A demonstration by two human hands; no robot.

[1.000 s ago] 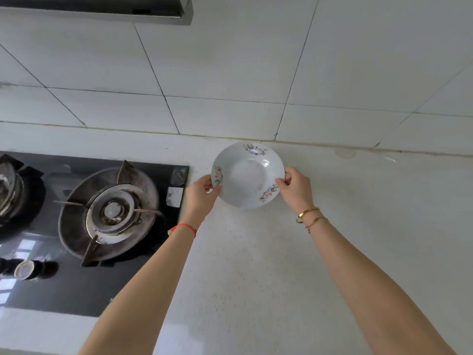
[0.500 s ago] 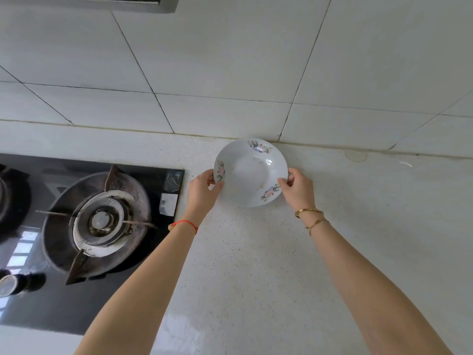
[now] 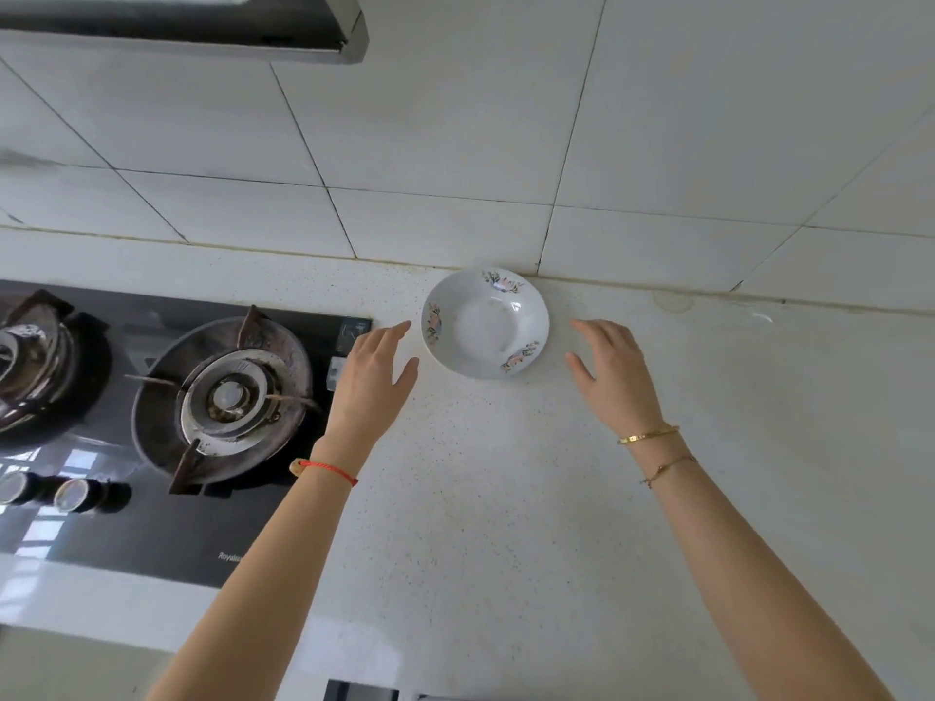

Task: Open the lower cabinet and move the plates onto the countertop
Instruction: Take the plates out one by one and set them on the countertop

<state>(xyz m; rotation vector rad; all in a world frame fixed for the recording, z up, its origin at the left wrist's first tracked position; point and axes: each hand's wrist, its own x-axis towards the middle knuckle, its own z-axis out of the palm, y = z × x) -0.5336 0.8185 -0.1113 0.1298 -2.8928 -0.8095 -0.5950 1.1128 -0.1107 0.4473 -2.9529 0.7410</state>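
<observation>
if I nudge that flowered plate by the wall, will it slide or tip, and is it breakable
The plate looks like glazed ceramic, so probably rigid and chippable. It sits flat on the smooth countertop, so a nudge would likely slide it rather than tip it. Its glossy rim may feel slippery.

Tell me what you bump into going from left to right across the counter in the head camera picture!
Gas stove → left hand → flowered plate → right hand.
</observation>
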